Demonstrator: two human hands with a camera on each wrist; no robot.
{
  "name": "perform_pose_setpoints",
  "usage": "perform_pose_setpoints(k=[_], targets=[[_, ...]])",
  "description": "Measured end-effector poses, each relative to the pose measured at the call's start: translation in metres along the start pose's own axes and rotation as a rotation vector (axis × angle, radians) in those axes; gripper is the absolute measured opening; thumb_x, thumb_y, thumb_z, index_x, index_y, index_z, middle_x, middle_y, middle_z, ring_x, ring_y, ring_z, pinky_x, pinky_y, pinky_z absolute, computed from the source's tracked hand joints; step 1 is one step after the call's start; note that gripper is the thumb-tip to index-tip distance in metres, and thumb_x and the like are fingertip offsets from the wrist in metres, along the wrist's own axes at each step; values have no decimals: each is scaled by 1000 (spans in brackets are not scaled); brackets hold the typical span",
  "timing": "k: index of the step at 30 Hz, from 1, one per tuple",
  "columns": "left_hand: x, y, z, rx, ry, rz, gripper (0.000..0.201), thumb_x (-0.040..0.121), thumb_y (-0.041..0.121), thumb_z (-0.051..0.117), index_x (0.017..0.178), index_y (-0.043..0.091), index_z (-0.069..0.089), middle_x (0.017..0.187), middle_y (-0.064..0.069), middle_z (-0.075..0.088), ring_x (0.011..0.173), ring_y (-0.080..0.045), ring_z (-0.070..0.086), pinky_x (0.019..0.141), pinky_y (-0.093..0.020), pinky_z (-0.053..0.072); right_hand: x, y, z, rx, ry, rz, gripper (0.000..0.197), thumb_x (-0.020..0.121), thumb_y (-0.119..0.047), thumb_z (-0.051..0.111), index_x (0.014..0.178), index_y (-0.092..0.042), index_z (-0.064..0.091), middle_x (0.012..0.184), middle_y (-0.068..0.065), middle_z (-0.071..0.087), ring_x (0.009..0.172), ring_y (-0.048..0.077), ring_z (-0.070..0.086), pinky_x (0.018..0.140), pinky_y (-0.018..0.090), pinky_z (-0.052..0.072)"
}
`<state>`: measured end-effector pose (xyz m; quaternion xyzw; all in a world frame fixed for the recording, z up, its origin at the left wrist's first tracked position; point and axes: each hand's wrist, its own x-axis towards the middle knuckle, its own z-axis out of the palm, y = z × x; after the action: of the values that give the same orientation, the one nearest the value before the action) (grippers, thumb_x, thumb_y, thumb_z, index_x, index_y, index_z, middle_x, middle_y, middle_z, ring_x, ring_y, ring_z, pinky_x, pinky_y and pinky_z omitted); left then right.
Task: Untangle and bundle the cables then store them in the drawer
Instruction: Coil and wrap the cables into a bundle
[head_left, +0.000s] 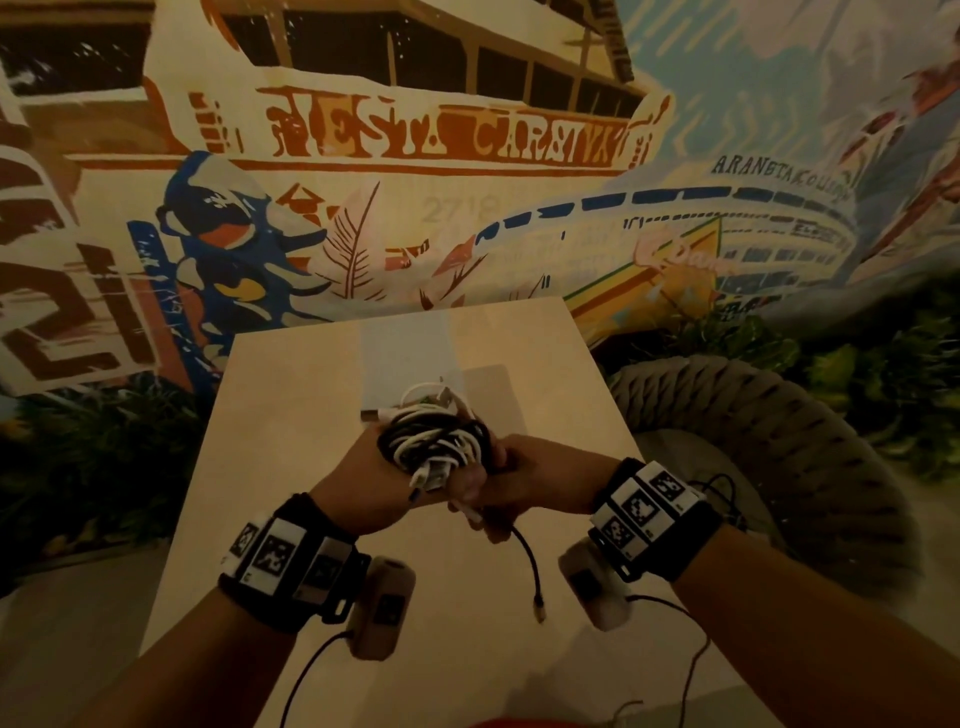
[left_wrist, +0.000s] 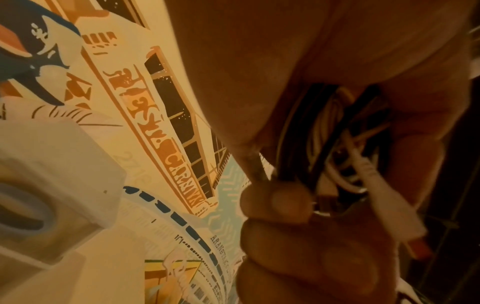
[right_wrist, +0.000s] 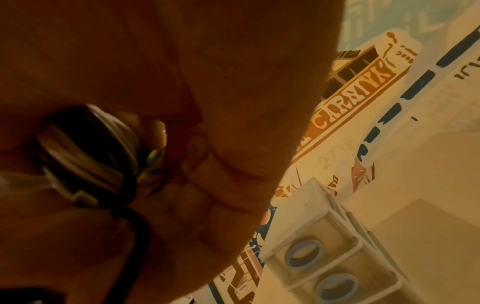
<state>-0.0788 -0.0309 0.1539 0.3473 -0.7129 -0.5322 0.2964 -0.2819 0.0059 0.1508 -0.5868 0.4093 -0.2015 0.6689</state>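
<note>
Both hands hold a coiled bundle of black and white cables (head_left: 436, 447) above the middle of the light wooden table (head_left: 291, 415). My left hand (head_left: 384, 470) grips the bundle from the left, its fingers curled round the coil (left_wrist: 335, 144). From the right, my right hand (head_left: 501, 480) grips the same bundle (right_wrist: 88, 150) and the black cable leaving it. That loose black cable end (head_left: 529, 564) hangs below the hands, its plug (head_left: 540, 616) just over the table. A white connector (left_wrist: 384, 193) sticks out of the coil. Behind the hands stands a white drawer unit (head_left: 405, 358).
The drawer unit (right_wrist: 335, 222) shows compartments holding blue rings (right_wrist: 302, 255). A woven round seat (head_left: 769, 441) stands right of the table. A painted mural wall (head_left: 415, 156) rises just behind it. Thin black wrist-camera cords (head_left: 306, 675) trail over the table's near edge.
</note>
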Motion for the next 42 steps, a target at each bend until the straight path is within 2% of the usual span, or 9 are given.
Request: perform_pose_setpoints(k=[3, 8, 13, 17, 22, 26, 31, 37, 42], targets=[[1, 8, -2, 63, -36, 129, 11, 81, 33, 72, 91, 33, 69, 97, 20, 71, 93, 1, 65, 86, -11, 47, 1, 6, 0, -98, 32, 77, 13, 94, -22, 71, 105, -15, 70, 81, -5, 72, 76, 18, 68, 77, 41, 57], [-3, 3, -9, 139, -15, 198, 24, 80, 15, 78, 98, 28, 67, 98, 20, 71, 93, 3, 66, 84, -8, 47, -10, 16, -4, -294, 56, 163, 26, 95, -23, 70, 121, -16, 69, 73, -10, 72, 67, 7, 67, 74, 27, 58], [-7, -15, -8, 407, -85, 110, 42, 80, 29, 77, 102, 60, 60, 104, 46, 60, 100, 19, 57, 86, -7, 43, -21, 25, -15, -171, 285, 94, 25, 97, -23, 66, 121, -17, 67, 92, 0, 77, 73, 14, 69, 72, 32, 58], [-7, -27, 5, 485, -105, 117, 43, 81, 18, 82, 115, 38, 67, 96, 48, 59, 95, 24, 54, 81, 1, 36, -21, 25, -13, 129, 370, 45, 27, 101, -29, 59, 113, -6, 68, 103, 14, 76, 81, 27, 70, 70, 34, 53], [-5, -29, 16, 175, 60, -53, 43, 80, 17, 84, 112, 41, 68, 96, 14, 74, 85, -6, 70, 69, -31, 58, -25, 36, -11, 262, 394, -100, 22, 101, -13, 56, 118, -5, 67, 109, 20, 74, 93, 33, 73, 74, 32, 56], [-4, -28, 19, -118, 128, -138, 35, 73, 33, 84, 105, 43, 74, 110, -2, 75, 100, -27, 73, 77, -53, 60, -20, 46, -6, 45, 655, -186, 15, 96, -20, 67, 100, -6, 70, 83, 9, 77, 74, 24, 75, 67, 32, 55], [1, -25, 29, -132, 164, -182, 26, 76, 19, 85, 95, 34, 74, 92, 5, 77, 85, -12, 75, 68, -31, 62, -12, 39, 0, 3, 808, -259, 11, 88, -22, 77, 86, -11, 76, 72, 2, 74, 63, 11, 67, 61, 22, 53], [6, -15, 39, -184, 175, -183, 26, 88, 0, 70, 99, 23, 65, 78, 7, 77, 67, -8, 74, 58, -31, 62, -3, 34, 6, 105, 862, -326, 17, 89, -9, 75, 105, -10, 75, 78, 8, 77, 77, 21, 76, 67, 30, 61], [2, -16, 37, -292, 165, -226, 24, 86, 6, 75, 108, 14, 70, 93, -11, 78, 80, -28, 76, 76, -64, 57, -1, 37, 17, -62, 885, -322, 15, 98, -11, 63, 107, -13, 75, 92, 0, 78, 83, 10, 75, 72, 24, 61]])
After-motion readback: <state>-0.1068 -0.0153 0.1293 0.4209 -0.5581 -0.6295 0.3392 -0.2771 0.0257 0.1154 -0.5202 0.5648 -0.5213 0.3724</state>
